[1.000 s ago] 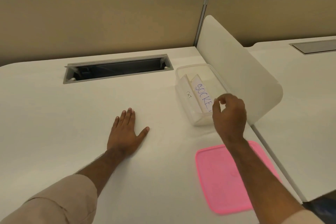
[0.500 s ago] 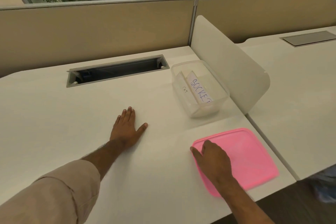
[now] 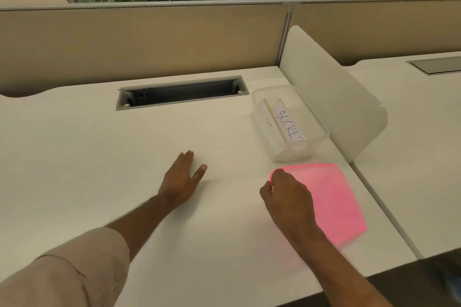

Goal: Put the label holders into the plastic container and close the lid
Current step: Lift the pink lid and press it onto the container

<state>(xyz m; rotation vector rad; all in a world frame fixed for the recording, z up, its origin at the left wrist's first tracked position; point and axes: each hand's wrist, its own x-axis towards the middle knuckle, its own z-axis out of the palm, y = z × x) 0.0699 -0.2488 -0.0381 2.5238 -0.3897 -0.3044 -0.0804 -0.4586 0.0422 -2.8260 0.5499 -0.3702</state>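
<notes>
A clear plastic container (image 3: 309,147) stands open on the white desk at the right, next to a low divider. Inside it lean two label holders: one marked "SOCKET" (image 3: 288,123) and a clear one with small writing (image 3: 268,123). The pink lid (image 3: 334,199) is in front of the container, blurred, its left corner raised off the desk. My right hand (image 3: 289,197) is shut on that left corner of the lid. My left hand (image 3: 182,179) lies flat on the desk, fingers spread, holding nothing.
A rectangular cable slot (image 3: 182,93) is cut into the desk behind my left hand. A white rounded divider (image 3: 331,97) stands right of the container, with another desk (image 3: 411,157) beyond. Beige partition panels (image 3: 139,40) close the back.
My right hand left the container, came down to the pink lid, and now grips its left corner. The lid has shifted toward the container and tilted up. My left hand stayed flat.
</notes>
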